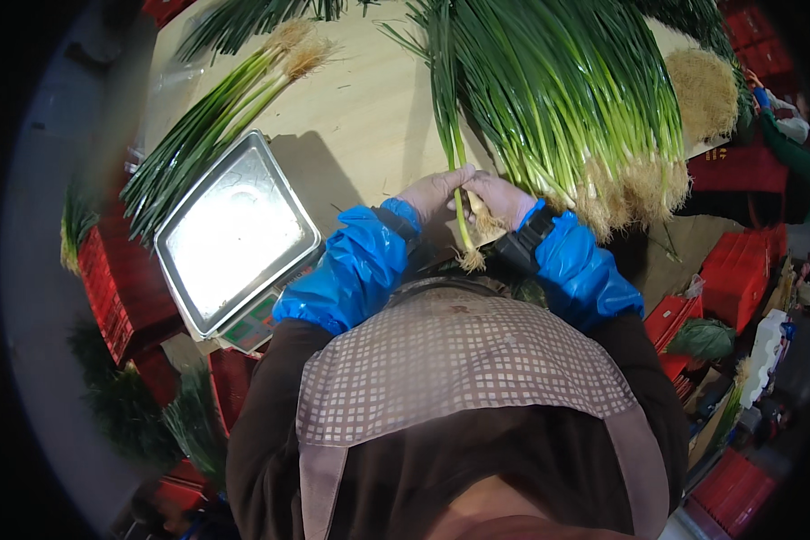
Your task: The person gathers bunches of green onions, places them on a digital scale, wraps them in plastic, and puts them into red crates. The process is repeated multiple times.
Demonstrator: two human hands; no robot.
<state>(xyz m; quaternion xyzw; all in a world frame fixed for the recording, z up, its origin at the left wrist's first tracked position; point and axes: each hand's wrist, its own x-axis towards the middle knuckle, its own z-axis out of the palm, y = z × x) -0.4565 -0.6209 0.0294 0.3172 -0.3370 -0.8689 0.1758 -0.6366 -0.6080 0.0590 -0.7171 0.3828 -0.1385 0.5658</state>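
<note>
My left hand, in a pale glove and blue sleeve cover, is closed on a few long green onion stalks near the table's front edge. Right beside it my right hand is closed around the lower, pale part of the stalks, with tufts of roots hanging below. A large pile of green onions lies at my right, roots toward me. At my left stands a scale with a shiny metal pan, and beyond it lies a smaller bunch of green onions.
The wooden table carries more greens at its far edge. Red crates with bundles of greens stand low at the left, and more red crates at the right. Another person in a green sleeve is at the right edge.
</note>
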